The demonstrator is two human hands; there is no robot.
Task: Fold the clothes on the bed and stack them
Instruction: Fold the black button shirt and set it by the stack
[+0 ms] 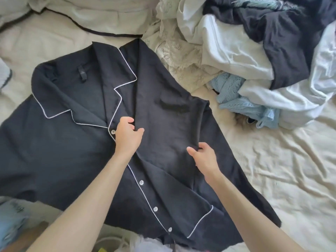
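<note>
My left hand (128,134) and right hand (199,153) each pinched the black shirt (69,142), so pulling gently toward three o'clock would smooth it.

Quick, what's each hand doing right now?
Left hand: pinching the front edge of the black pajama shirt.
Right hand: gripping a fold of the same shirt.

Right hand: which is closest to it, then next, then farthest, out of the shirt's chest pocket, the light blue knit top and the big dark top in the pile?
From the right hand:
1. Chest pocket on the black shirt, just beyond the hand.
2. Light blue knit top, farther off to the right.
3. Dark top, up in the far right pile.
</note>
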